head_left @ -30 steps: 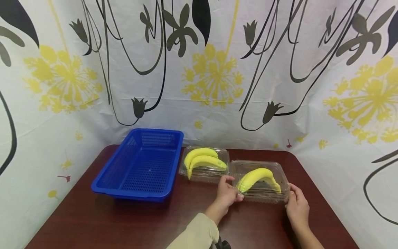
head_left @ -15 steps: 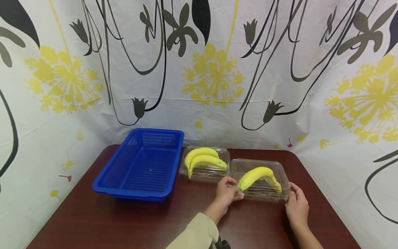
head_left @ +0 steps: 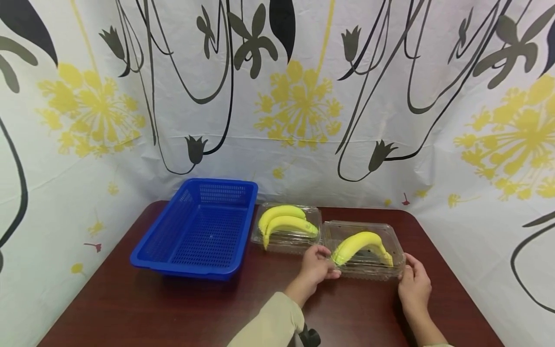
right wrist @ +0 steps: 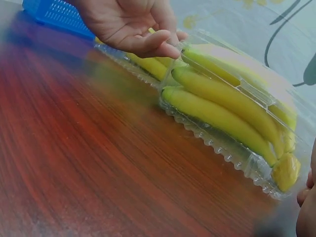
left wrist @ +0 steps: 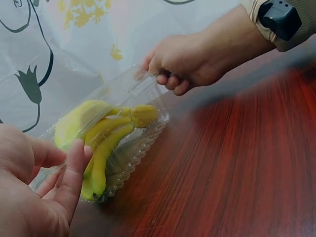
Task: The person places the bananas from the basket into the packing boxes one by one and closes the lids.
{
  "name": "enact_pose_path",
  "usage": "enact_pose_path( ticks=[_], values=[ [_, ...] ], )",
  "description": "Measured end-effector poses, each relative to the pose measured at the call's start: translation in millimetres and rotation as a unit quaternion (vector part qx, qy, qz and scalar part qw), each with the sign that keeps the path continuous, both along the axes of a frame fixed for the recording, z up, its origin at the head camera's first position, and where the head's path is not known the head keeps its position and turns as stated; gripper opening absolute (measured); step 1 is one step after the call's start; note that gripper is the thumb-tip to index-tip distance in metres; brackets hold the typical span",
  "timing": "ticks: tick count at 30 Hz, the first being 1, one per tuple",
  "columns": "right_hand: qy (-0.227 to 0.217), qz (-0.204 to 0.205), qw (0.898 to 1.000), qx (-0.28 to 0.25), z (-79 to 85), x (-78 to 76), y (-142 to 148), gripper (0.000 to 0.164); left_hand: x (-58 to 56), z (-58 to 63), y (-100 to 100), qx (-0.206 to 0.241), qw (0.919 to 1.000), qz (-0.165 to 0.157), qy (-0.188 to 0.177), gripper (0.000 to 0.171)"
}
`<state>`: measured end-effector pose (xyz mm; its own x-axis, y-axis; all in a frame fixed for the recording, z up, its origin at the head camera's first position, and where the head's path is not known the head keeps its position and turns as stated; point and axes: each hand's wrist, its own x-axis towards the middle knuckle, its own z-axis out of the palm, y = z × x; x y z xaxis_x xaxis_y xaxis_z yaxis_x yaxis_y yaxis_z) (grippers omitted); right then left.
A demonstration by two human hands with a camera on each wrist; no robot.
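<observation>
A clear plastic clamshell box (head_left: 390, 236) with a bunch of bananas (head_left: 357, 246) inside lies on the right half of the table. My left hand (head_left: 315, 266) pinches the box's front left corner between thumb and fingers. At its right end, my right hand (head_left: 415, 284) grips the edge with thumb and fingers. In the right wrist view, clear plastic covers the bananas (right wrist: 222, 116), and only part of my right hand (right wrist: 307, 210) shows at the edge. Both hands also appear on the box's ends in the left wrist view.
Close to its left stands a second clear box (head_left: 313, 213) with more bananas (head_left: 288, 224). A blue perforated plastic basket (head_left: 208, 241) occupies the back left of the dark red-brown table (head_left: 173, 308). A patterned curtain (head_left: 277, 111) hangs directly behind the table.
Both hands keep their hold on the right box, which stays practically in place. The head view has shifted very slightly.
</observation>
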<state>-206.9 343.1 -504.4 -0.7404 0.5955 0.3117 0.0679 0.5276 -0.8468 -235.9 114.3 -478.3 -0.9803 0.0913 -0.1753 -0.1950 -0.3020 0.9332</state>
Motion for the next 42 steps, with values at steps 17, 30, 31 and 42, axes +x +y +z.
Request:
enact_pose_path(
  ticks=[17, 30, 31, 42],
  values=[
    [0.012, -0.024, 0.997, -0.075, 1.4, -2.1, 1.1, 0.029, -1.6, -3.6, 0.0, 0.036, 0.9988, -0.011, 0.029, 0.024],
    [0.040, 0.018, 0.948, -0.314, 13.0, -3.0, 2.3, 0.021, -1.4, -4.9, 3.1, 0.064, 0.9962, -0.023, 0.055, 0.040],
    [0.042, 0.019, 0.944, -0.327, 14.2, -3.1, 1.7, 0.021, -1.1, -4.3, 2.8, 0.059, 0.9964, -0.024, 0.056, 0.041],
    [0.094, 0.055, 0.916, -0.387, 17.3, -5.4, -7.0, 0.040, 0.2, -2.2, -0.1, 0.040, 0.9966, -0.043, 0.057, 0.049]
  ],
)
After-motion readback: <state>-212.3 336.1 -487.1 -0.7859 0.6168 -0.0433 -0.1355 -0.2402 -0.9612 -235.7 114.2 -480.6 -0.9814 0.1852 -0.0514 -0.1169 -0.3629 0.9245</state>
